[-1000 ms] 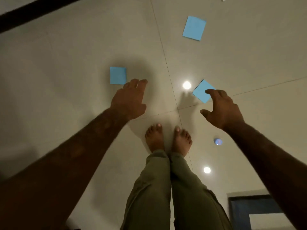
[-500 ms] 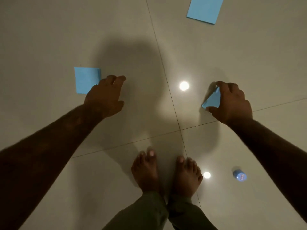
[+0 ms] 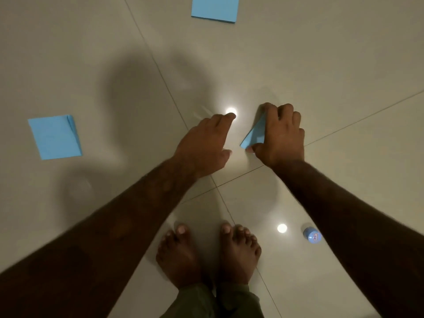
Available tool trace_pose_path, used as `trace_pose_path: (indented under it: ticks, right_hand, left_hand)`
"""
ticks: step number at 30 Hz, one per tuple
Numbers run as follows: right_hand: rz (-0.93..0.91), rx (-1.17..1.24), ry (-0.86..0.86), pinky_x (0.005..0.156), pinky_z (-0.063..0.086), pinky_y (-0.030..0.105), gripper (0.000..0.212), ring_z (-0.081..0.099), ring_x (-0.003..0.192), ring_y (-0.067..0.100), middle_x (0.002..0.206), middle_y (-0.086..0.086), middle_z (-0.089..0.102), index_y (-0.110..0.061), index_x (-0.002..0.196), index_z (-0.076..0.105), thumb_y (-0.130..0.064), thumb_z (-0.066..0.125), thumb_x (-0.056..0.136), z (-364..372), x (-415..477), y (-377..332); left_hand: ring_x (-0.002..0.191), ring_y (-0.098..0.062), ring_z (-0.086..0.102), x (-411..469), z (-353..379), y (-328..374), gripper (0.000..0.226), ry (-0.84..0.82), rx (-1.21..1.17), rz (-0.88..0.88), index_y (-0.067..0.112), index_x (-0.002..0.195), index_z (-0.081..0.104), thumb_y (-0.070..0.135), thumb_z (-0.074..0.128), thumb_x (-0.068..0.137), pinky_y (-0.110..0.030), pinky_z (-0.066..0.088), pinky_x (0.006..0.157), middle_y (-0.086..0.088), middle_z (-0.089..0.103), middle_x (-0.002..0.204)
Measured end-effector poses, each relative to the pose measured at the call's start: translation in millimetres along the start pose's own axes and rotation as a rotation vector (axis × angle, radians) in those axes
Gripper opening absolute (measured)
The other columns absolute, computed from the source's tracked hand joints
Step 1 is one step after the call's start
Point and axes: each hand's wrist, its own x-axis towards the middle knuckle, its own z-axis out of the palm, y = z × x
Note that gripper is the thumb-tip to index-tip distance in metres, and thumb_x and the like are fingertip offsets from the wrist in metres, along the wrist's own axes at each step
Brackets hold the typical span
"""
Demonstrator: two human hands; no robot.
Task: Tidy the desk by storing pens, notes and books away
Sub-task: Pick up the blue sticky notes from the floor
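Just beyond the bare feet (image 3: 206, 255), the right hand (image 3: 281, 136) pinches a blue note (image 3: 254, 134). Beside it, the left hand (image 3: 204, 143) hovers, fingers loosely spread. Right of the feet, a small blue cap's (image 3: 311, 235) label is unreadable.

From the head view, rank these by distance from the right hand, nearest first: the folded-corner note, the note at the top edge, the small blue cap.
From the right hand:
1. Small blue cap, on the floor below the hand, by the right forearm.
2. Note at the top edge, up and left.
3. Folded-corner note, far left.

Notes (image 3: 55, 137) left of feet (image 3: 207, 253)
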Motion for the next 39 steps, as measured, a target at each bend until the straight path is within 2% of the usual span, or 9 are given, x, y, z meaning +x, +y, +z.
trace_pose_path:
  ticks: [5, 9, 12, 16, 19, 22, 25, 29, 39]
  right_hand:
    - [-0.022, -0.009, 0.032, 0.078, 0.040, 0.041, 0.072, 0.048, 0.107, 0.035, 0.119, 0.015, 0.049, -0.009, 0.116, 0.057, -0.037, 0.091, 0.059, 4.4, -2.5, 8.9]
    - [-0.048, 0.070, -0.045, 0.087, 0.034, 0.038, 0.037, 0.058, 0.099, 0.026, 0.109, 0.003, 0.057, -0.018, 0.110, 0.057, -0.032, 0.076, 0.083, -7.1, -4.9, 6.6]
    - [-0.142, 0.218, -0.082, 0.089, 0.046, 0.040, 0.024, 0.064, 0.086, 0.023, 0.093, -0.005, 0.063, -0.023, 0.097, 0.053, -0.030, 0.073, 0.086, -18.0, -12.3, -11.2]
    - [-0.238, 0.414, -0.119, 0.074, 0.052, 0.032, 0.030, 0.063, 0.079, 0.019, 0.091, -0.004, 0.067, -0.020, 0.104, 0.059, -0.033, 0.077, 0.085, -33.7, -21.2, -54.0]
    - [-0.323, 0.523, -0.164, 0.070, 0.052, 0.026, 0.045, 0.063, 0.080, 0.015, 0.098, -0.003, 0.068, -0.020, 0.117, 0.058, -0.043, 0.078, 0.083, -36.9, -19.7, -96.0]
    - [-0.404, 0.598, -0.225, 0.069, 0.052, 0.024, 0.058, 0.064, 0.083, 0.010, 0.103, -0.009, 0.065, -0.028, 0.123, 0.056, -0.058, 0.076, 0.078, -32.8, -15.4, -145.5]
    - [-0.477, 0.592, -0.265, 0.076, 0.049, 0.020, 0.070, 0.061, 0.094, 0.007, 0.115, -0.009, 0.061, -0.029, 0.133, 0.053, -0.065, 0.074, 0.077, -20.8, -10.8, -190.6]
    - [-0.594, 0.426, -0.302, 0.094, 0.053, 0.041, 0.081, 0.055, 0.118, 0.017, 0.134, -0.001, 0.054, -0.028, 0.144, 0.044, -0.056, 0.079, 0.076, 6.4, -1.0, -242.9]
    - [-0.727, 0.177, -0.291, 0.100, 0.046, 0.046, 0.091, 0.036, 0.134, 0.028, 0.148, 0.007, 0.038, -0.016, 0.152, 0.032, -0.040, 0.081, 0.078, 54.2, 21.4, -348.1]
  left_hand:
    - [0.123, -0.027, 0.044, 14.9, 23.1, 15.4, 0.082, 0.007, -0.058, 0.023, 0.013, 0.150, 0.027, 0.031, 0.070, 0.083, -0.046, 0.045, 0.099, -0.007, 0.045, 0.142]
    - [0.119, -0.024, 0.046, 13.8, 24.4, 14.6, 0.078, -0.016, -0.113, 0.018, 0.016, 0.148, 0.032, 0.030, 0.072, 0.082, -0.041, 0.045, 0.099, -0.004, 0.050, 0.137]
    - [0.110, -0.022, 0.055, 1.0, 18.8, 11.3, 0.059, -0.027, -0.201, 0.008, 0.016, 0.137, 0.046, 0.024, 0.070, 0.084, -0.040, 0.050, 0.094, -0.003, 0.061, 0.120]
    - [0.087, -0.021, 0.061, -29.3, -6.4, -2.9, 0.021, 0.103, -0.322, -0.079, 0.009, 0.109, 0.057, 0.020, 0.051, 0.092, -0.033, 0.050, 0.077, -0.003, 0.064, 0.097]
    - [0.075, -0.017, 0.055, -57.7, -30.6, -28.8, 0.013, 0.154, -0.463, -0.230, 0.013, 0.092, 0.052, 0.016, 0.042, 0.085, -0.025, 0.041, 0.063, 0.003, 0.056, 0.082]
    - [0.075, -0.023, 0.048, -88.1, -50.5, -72.2, 0.014, 0.281, -0.424, -0.362, 0.014, 0.082, 0.040, 0.021, 0.037, 0.071, -0.032, 0.032, 0.062, -0.001, 0.048, 0.080]
    - [0.083, -0.025, 0.052, -115.3, -64.4, -126.2, 0.026, 0.406, -0.495, -0.616, 0.011, 0.088, 0.043, 0.022, 0.042, 0.065, -0.037, 0.043, 0.068, -0.006, 0.053, 0.089]
    - [0.105, -0.031, 0.061, -141.1, -76.1, -191.1, 0.053, 0.565, -0.702, -0.947, 0.010, 0.109, 0.053, 0.029, 0.052, 0.060, -0.047, 0.053, 0.090, -0.010, 0.062, 0.116]
    - [0.122, -0.037, 0.047, -157.9, -74.4, -271.2, 0.045, 0.528, -0.539, -1.116, 0.000, 0.129, 0.049, 0.023, 0.056, 0.091, -0.044, 0.045, 0.099, -0.019, 0.042, 0.136]
